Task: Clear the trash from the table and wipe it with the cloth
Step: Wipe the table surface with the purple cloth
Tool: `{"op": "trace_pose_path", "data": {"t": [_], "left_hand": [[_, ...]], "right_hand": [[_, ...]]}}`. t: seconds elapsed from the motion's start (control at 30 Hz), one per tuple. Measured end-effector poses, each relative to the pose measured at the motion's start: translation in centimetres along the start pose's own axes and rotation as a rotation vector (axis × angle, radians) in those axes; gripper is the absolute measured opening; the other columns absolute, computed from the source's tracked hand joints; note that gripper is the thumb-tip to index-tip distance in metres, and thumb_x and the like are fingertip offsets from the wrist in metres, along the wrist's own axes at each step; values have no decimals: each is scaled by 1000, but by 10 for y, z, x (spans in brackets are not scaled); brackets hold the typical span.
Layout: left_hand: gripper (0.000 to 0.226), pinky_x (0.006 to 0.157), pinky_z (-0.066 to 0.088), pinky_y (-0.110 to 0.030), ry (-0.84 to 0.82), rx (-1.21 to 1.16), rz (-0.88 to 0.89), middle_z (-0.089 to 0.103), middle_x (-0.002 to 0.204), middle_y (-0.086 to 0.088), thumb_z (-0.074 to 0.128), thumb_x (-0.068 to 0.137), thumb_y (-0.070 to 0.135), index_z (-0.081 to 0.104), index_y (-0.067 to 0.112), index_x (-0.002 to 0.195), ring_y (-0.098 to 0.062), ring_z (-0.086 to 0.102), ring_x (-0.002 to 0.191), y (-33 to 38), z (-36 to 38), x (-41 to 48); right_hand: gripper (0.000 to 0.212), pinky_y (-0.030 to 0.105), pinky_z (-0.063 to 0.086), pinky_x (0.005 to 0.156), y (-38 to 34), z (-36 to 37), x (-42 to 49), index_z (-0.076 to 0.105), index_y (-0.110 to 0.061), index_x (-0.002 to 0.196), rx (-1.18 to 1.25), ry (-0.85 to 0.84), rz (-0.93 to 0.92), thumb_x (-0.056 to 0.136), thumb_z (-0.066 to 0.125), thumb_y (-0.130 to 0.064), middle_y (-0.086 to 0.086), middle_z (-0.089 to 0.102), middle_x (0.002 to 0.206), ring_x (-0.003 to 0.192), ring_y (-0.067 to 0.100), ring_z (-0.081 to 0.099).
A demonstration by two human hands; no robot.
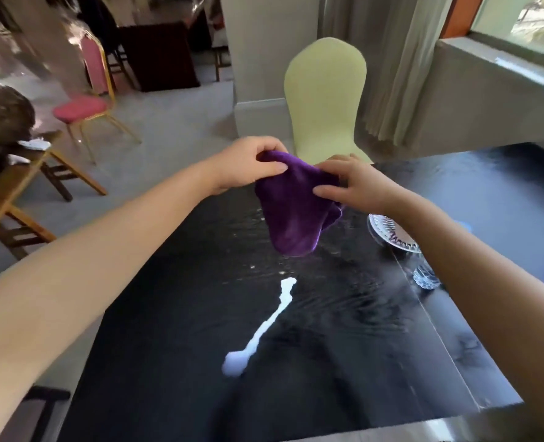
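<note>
Purple cloth (296, 205), plush, bunched, hangs over the glossy black desk (328, 362), pinched by the left hand (248, 167) and right hand (357, 183); the right forearm half hides a ribbed glass dish (392, 234); a white streak (264, 330) runs below.

Pale yellow covered chair (326, 100) straight ahead, back upright. Behind it to the right, a grey-green curtain (401, 74) hanging in folds; beyond that a grey ledge (494, 81) under a window (535, 23). Far left, a pink chair (87, 103) with a gold frame on a grey floor (175, 122). Nearer on the left, a wooden chair (6, 189) with something small and white (34, 144) lying on top. Dark cabinet (159, 55) at the back, blurred. At right, a ribbed glass plate (388, 232), partly hidden; a small glass bowl (425, 277) near it.
</note>
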State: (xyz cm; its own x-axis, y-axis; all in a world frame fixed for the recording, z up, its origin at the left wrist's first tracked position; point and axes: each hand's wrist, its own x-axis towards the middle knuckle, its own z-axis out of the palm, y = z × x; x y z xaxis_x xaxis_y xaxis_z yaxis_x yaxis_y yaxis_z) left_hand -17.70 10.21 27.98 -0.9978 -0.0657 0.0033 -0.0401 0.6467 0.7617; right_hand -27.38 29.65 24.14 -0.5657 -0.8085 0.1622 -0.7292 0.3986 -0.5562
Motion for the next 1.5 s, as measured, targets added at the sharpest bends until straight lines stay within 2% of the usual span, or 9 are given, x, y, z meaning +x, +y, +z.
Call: {"op": "trace_pose_path", "data": {"t": [0.1,0.27,0.4,0.53,0.6,0.87,1.13,1.27,1.5], "left_hand": [[10,76,50,-28,34,4,7,62,85,2,56,90,10,60,16,97,-13,59,82,-21,-18,-17],[10,75,49,-20,118,-41,-36,63,83,4,60,88,9,63,16,94,-5,60,77,-68,-60,-50],[13,71,49,-12,140,-132,-106,64,83,3,61,86,5,63,12,97,-1,60,73,-103,-91,-71],[18,75,52,-12,73,-161,-153,67,89,2,63,85,4,65,13,101,-6,62,80,-132,-105,-71],[23,74,54,-15,9,-127,-175,68,90,1,63,85,5,65,12,107,-7,64,81,-142,-100,-58],[24,86,56,-41,-38,-66,-265,70,94,-7,62,85,6,70,12,107,-26,66,96,-158,-22,42],[24,81,43,-23,158,24,-179,70,111,-1,60,89,14,70,17,110,-11,58,93,-158,52,112],[26,99,43,-28,37,92,-152,70,116,-4,58,90,14,69,14,112,-18,61,109,-196,116,91],[26,99,40,-23,-202,30,-221,68,120,-1,55,91,18,69,17,113,-14,58,115,-249,185,45]], "right_hand": [[31,31,41,92,-23,20,22,65,-8,108,64,-102,-48,82,68,-25,5,59,106,101,20,52],[17,28,41,64,-66,56,55,63,-4,98,148,-84,2,87,62,-18,5,59,79,75,18,53],[18,25,41,62,-98,81,81,66,-7,102,141,-121,-16,88,62,-19,3,61,82,74,16,54],[20,32,48,75,-104,98,100,68,-10,105,68,-207,52,89,60,-20,8,68,93,83,21,61],[18,30,47,68,-94,102,104,68,-11,102,9,-241,100,88,60,-18,7,66,89,82,22,60],[21,33,49,78,7,112,109,70,-11,104,-116,-81,354,87,58,-14,8,65,93,82,21,57],[25,38,49,88,103,120,109,69,-16,106,-77,185,506,86,54,-11,9,70,106,101,27,61],[28,32,45,86,143,163,66,71,-15,104,-60,113,560,82,57,-6,10,72,106,102,29,63],[31,36,47,96,173,238,-7,68,-16,108,-7,-158,651,80,58,-9,5,69,118,112,26,61]]}}
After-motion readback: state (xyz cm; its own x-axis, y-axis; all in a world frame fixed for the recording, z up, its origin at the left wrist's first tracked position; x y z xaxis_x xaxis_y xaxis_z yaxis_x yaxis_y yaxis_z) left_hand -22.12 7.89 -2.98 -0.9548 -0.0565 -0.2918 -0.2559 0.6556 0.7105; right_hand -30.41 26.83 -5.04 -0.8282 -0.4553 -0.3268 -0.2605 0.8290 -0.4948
